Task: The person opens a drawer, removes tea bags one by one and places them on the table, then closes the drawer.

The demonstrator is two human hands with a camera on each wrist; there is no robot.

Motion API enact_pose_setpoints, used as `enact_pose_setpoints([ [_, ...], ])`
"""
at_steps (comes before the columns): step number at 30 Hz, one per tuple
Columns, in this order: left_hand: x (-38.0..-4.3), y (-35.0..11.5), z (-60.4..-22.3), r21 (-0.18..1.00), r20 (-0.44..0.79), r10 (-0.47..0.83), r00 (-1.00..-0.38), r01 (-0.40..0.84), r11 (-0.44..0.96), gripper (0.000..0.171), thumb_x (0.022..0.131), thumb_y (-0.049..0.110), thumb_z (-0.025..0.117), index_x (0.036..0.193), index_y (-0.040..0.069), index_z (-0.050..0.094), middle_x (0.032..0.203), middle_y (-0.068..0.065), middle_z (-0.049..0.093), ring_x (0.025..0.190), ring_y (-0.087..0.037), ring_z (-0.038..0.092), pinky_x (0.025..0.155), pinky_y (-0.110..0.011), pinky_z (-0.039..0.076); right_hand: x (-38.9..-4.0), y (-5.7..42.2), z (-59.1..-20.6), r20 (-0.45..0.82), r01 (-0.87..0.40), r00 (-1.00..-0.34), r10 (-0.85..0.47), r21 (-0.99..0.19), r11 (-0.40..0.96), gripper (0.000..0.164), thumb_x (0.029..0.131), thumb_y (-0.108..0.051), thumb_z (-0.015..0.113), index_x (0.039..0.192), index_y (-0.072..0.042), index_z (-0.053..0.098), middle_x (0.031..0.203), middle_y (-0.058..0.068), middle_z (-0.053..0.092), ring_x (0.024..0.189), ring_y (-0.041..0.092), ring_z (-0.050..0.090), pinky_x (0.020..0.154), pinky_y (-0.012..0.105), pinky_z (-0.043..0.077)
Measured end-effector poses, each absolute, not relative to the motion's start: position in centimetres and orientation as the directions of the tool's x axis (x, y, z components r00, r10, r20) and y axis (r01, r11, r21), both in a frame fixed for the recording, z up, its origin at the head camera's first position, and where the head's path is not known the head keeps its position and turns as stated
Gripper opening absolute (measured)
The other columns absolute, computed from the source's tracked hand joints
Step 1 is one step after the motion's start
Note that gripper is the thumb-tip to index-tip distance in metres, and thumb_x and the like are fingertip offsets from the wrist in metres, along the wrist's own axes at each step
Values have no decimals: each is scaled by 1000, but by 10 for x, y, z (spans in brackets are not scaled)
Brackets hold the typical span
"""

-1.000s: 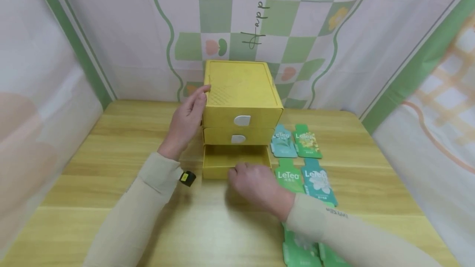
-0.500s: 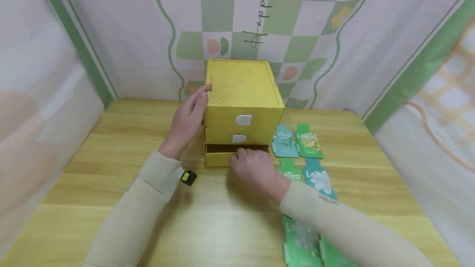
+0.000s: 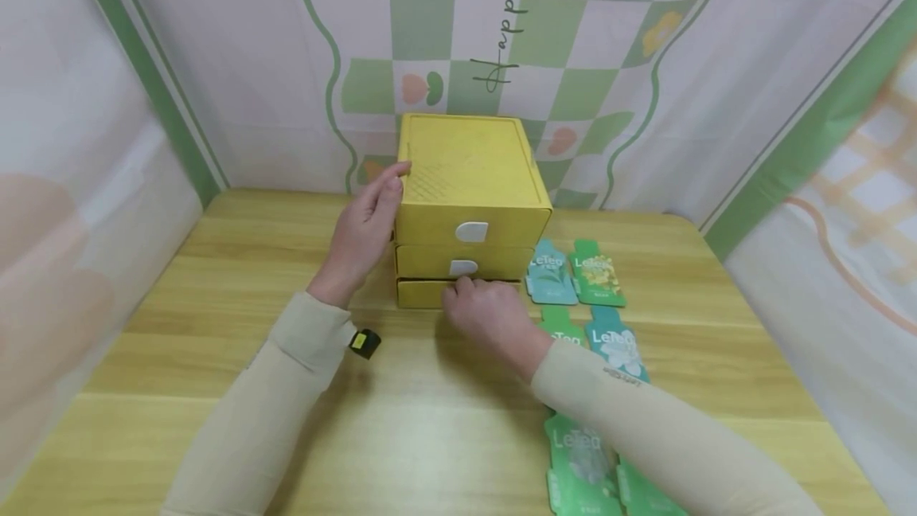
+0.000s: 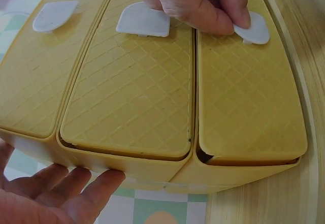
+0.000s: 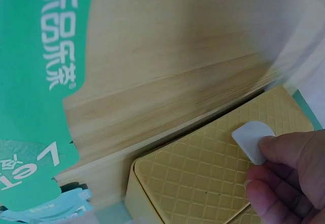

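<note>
A yellow three-drawer box [image 3: 466, 162] stands at the back middle of the table, a white tab handle on each drawer front. My left hand [image 3: 360, 233] rests on its left side, the extended fingers [image 4: 104, 186] against the wall in the left wrist view. My right hand [image 3: 494, 317] is at the bottom drawer [image 3: 419, 295], whose front stands slightly proud of the frame. In the right wrist view, the thumb and fingers pinch that drawer's white handle [image 5: 251, 140]. The top and middle drawers are pushed in, with a narrow gap around the middle one.
Flat LeTea packets lie right of the box: a light blue one [image 3: 550, 281], a yellow-flowered green one [image 3: 599, 275], a teal one [image 3: 618, 347] and more green ones [image 3: 583, 468] partly under the right forearm. A patterned curtain [image 3: 423, 22] hangs close behind the box.
My right hand has pushed the bottom drawer inward, from well pulled out to almost flush. The left hand keeps its place on the box's side.
</note>
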State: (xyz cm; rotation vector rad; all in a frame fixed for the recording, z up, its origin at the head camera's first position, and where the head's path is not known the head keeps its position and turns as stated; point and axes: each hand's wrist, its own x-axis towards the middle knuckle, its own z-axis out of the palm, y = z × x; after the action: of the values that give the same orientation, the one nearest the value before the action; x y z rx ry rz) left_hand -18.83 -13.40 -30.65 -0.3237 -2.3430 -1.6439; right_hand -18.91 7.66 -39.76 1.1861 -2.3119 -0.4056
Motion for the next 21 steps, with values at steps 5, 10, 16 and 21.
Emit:
enact_pose_setpoints([
  [5, -190, -134, -307, 885, 336, 30, -941, 326, 333, 55, 105, 47, 29, 150, 19, 42, 153, -1, 41, 132, -15, 41, 110, -45, 33, -190, 76, -397, 305, -667, -468, -830, 494, 558, 16, 78, 6, 54, 76, -10, 55, 68, 4, 52, 50, 12, 39, 34, 28, 36],
  [10, -190, -134, -308, 886, 333, 33, -942, 325, 329, 54, 105, 47, 28, 150, 20, 42, 154, 0, 40, 132, -15, 40, 109, -45, 33, -191, 75, -397, 296, -650, -466, -834, 525, 549, 16, 78, 6, 54, 77, -9, 55, 67, 4, 51, 49, 12, 39, 34, 28, 35],
  [16, -204, -137, -322, 892, 335, 21, -942, 324, 316, 52, 104, 49, 29, 148, 27, 44, 153, 4, 40, 132, -12, 40, 108, -42, 34, -191, 74, -398, 304, -638, -465, -832, 536, 553, 16, 79, 6, 54, 75, -10, 54, 65, 4, 49, 49, 12, 37, 33, 28, 32],
  [21, -213, -141, -334, 885, 342, 17, -940, 328, 330, 52, 101, 58, 28, 146, 38, 44, 152, 13, 40, 134, -7, 37, 109, -41, 33, -191, 73, -399, 319, -623, -462, -828, 547, 559, 17, 79, 6, 53, 74, -10, 54, 65, 3, 50, 49, 12, 37, 33, 28, 32],
])
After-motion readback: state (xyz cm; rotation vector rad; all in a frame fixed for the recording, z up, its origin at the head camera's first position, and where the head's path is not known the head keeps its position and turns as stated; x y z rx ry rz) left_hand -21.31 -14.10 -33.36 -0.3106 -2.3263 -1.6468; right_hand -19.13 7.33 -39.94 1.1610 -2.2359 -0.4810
